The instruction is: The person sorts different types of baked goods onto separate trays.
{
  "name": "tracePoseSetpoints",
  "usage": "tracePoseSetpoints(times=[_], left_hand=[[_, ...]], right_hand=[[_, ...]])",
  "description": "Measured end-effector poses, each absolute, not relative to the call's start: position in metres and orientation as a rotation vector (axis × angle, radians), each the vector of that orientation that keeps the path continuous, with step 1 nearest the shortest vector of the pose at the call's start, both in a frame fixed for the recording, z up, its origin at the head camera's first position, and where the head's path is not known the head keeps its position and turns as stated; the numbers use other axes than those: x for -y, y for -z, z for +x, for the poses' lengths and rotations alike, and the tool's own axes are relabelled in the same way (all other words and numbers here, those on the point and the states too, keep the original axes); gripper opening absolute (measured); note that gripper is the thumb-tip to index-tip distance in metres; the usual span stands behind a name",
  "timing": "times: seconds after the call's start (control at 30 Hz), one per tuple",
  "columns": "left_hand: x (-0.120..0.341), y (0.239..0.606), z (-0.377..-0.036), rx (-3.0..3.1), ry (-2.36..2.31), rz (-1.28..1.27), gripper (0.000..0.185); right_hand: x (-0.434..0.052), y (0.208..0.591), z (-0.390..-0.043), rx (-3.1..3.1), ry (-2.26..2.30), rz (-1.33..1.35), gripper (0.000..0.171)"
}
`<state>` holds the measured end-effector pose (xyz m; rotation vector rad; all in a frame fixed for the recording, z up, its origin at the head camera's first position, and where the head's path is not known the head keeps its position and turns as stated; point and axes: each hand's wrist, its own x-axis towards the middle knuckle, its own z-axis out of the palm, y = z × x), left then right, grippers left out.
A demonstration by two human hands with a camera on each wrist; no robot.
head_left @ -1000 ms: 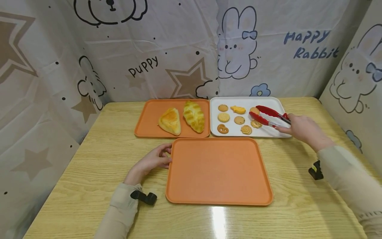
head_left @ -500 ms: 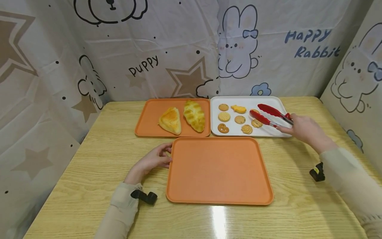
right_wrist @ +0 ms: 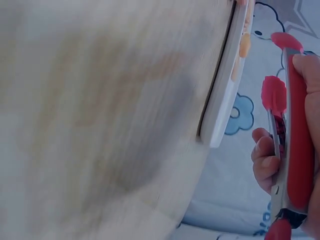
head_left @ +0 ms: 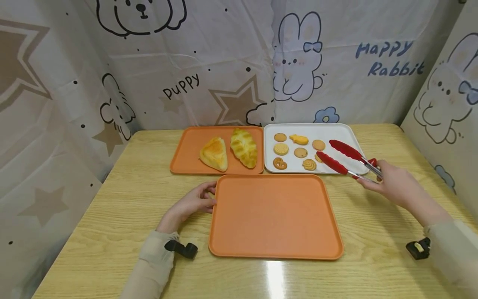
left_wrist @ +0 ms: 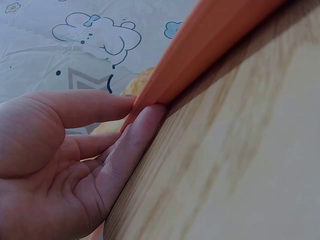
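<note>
My right hand (head_left: 397,185) grips a pair of metal tongs (right_wrist: 298,135) with red handles and red tips. In the head view the tong arms stand apart over the right end of the white tray (head_left: 336,130), with nothing caught between them. One red tip overlaps a scalloped cookie and mostly hides it. A round cookie (head_left: 318,144) lies just left of the tips. My left hand (head_left: 191,204) pinches the left rim of the front orange tray (head_left: 276,216). In the left wrist view, fingers (left_wrist: 107,107) meet the rim from above and below.
Several small cookies and a pretzel (head_left: 279,163) sit on the white tray. Beside it, a second orange tray (head_left: 186,153) bears a triangular bread (head_left: 214,153) and a ridged bread (head_left: 244,148). A printed cloth (head_left: 224,54) hangs behind the wooden table (head_left: 127,207).
The right hand has drawn the tongs back to the right and nearer, off the round cookie, and the tong arms have spread wider. The left hand keeps its place at the tray rim.
</note>
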<state>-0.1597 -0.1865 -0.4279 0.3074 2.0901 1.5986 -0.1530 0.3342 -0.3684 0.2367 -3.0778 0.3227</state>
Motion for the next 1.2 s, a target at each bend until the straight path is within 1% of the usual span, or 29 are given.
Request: tracePoseSetpoints(times=[0.1,0.3,0.5,0.63,0.8,0.97,1.03,1.1,1.2], left_hand=[[0.186,0.428,-0.159,-2.088,-1.599,0.31,0.063],[0.186,0.428,-0.159,-2.08,-1.603,0.316,0.063],[0.186,0.428,-0.159,-2.089,-1.601,0.313,0.063],[0.186,0.427,-0.159,-2.094,-1.598,0.309,0.063],[0.186,0.427,-0.158,-2.096,-1.592,0.313,0.062],[0.186,0.428,-0.158,-2.095,-1.593,0.315,0.063],[0.186,0.428,-0.159,-2.093,-1.596,0.313,0.063],[0.186,0.428,-0.159,-2.091,-1.599,0.313,0.063],[0.187,0.429,-0.159,-2.091,-1.597,0.316,0.063]], right_hand=[[-0.34,0.37,-0.138,3.047,-0.355,0.229,0.062],[-0.353,0.379,-0.109,2.996,-0.304,0.225,0.062],[-0.364,0.39,-0.081,2.947,-0.269,0.241,0.055],[-0.368,0.394,-0.067,3.004,-0.277,0.215,0.058],[-0.372,0.399,-0.058,3.071,-0.254,0.201,0.058],[-0.377,0.402,-0.056,3.154,-0.221,0.202,0.069],[-0.379,0.403,-0.056,3.184,-0.208,0.207,0.069],[-0.381,0.402,-0.057,3.196,-0.217,0.22,0.065],[-0.383,0.401,-0.059,3.234,-0.2,0.221,0.072]])
